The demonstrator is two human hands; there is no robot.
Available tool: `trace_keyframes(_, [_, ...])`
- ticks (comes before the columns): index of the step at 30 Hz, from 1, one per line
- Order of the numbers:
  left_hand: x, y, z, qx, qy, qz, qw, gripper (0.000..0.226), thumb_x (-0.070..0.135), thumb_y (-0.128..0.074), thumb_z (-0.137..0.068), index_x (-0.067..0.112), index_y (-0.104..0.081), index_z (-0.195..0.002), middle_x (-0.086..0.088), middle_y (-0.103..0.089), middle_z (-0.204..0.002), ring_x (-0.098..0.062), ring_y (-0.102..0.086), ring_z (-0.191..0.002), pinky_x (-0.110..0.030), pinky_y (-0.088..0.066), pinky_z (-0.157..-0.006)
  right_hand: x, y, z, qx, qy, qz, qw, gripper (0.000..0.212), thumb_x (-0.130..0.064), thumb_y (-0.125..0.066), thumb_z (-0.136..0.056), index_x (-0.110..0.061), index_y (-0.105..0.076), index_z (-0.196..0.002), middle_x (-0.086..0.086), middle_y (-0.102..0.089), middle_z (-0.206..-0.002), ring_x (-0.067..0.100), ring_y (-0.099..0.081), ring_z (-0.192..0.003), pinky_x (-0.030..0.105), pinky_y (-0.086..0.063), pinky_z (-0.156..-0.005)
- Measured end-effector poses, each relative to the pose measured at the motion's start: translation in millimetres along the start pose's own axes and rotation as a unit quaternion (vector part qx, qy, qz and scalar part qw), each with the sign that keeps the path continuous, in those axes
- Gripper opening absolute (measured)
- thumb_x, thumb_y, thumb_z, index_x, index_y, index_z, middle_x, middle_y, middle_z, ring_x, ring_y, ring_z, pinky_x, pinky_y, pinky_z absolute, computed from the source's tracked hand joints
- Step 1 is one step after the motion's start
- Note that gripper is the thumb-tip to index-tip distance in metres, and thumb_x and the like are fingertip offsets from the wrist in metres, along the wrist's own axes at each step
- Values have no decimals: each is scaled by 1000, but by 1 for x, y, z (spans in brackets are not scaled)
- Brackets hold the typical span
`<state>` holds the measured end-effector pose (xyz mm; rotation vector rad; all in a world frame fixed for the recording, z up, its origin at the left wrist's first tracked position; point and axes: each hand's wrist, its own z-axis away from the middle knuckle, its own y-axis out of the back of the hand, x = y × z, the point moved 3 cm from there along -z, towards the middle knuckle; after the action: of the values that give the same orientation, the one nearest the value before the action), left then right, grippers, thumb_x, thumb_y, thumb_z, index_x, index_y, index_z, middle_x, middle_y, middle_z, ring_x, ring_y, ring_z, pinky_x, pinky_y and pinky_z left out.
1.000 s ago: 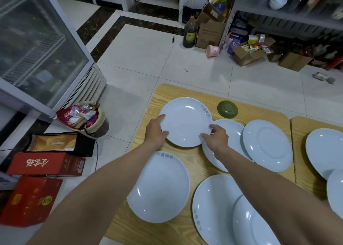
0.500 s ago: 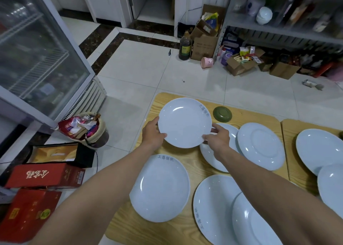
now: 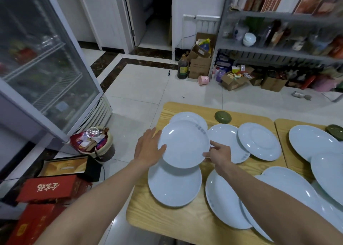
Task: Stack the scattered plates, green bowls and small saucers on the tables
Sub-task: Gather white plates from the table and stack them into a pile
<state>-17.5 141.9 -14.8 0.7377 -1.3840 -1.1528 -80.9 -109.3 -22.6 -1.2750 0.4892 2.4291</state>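
Observation:
I hold a white plate in the air between both hands, over the left part of the wooden table. My left hand grips its left rim with the thumb on top. My right hand pinches its right rim. The held plate partly covers a second white plate farther back and overlaps the near-left plate. Several more white plates lie to the right, one of them upside down. A green saucer sits at the far edge. A green bowl rests on the second table.
A glass-door fridge stands at the left, with a full waste basket and red boxes on the floor beside the table. A metal shelf, cardboard boxes and a dark bottle line the far wall.
Both hands have lifted the far-left plate off the table and brought it nearer, over the near-left plate. Another plate now shows where it lay. The camera has tilted upward.

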Motion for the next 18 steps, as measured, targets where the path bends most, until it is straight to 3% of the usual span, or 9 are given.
trace_keyframes(4, [-2,9,12,16,-57,-77,995,63,51,-35,-100,25,-21,-155,1,-6,-165,-18,3,-152,-38,-5,-121,40,-4,20,0,-35,20,999,61,22,-65,-72,-7,-66,-126,7,-74,-97,27,-68,-73,38,-61,-69])
trace_keyframes(7, [-1,14,21,13,-67,-93,993,63,52,-32,-101,25,-18,-156,2,-2,-165,-17,6,-151,-38,-1,-121,63,-4,33,4,-53,36,998,60,21,-66,-74,-7,-66,-127,11,-72,-104,28,-68,-69,35,-59,-62])
trace_keyframes(12, [-2,12,33,9,-78,-93,993,63,52,-31,-101,25,-16,-156,1,-2,-165,-17,7,-151,-38,0,-122,72,-7,47,14,-52,66,996,61,21,-63,-76,-8,-65,-128,9,-71,-97,31,-70,-74,45,-62,-71])
trace_keyframes(18, [-3,10,35,4,-80,-97,992,62,51,-30,-101,25,-17,-156,1,-2,-165,-18,7,-151,-38,0,-121,70,-4,61,46,-37,106,993,56,20,-59,-78,-8,-66,-126,5,-68,-86,30,-68,-69,32,-59,-57])
